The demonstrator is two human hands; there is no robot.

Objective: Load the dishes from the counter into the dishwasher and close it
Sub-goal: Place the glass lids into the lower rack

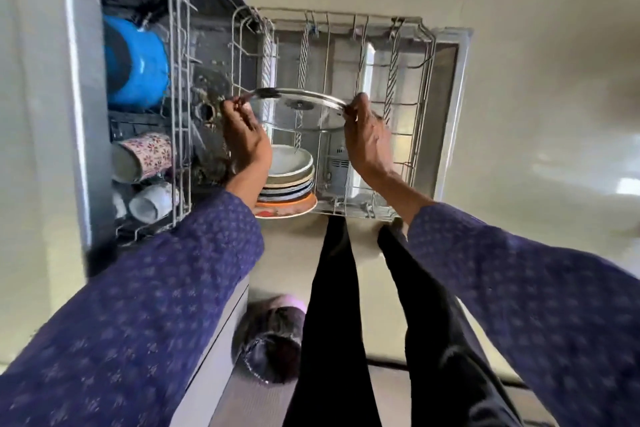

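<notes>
A person in blue patterned sleeves holds a glass lid (298,107) over the pulled-out lower rack (420,87) of an open dishwasher (79,80) — the left hand (247,139) pinching the lid's metal rim on one side, the right hand (367,139) pinching it on the other, fingers curled on the rim at both ends. The lid sits level, above the rack's wire prongs. Just below it a stack of plates and bowls (291,180) stands at the rack's near edge. The upper rack (180,80) holds a blue pot (138,62), a flowered mug (145,154) and a white cup (152,201) — all lying on their sides.
</notes>
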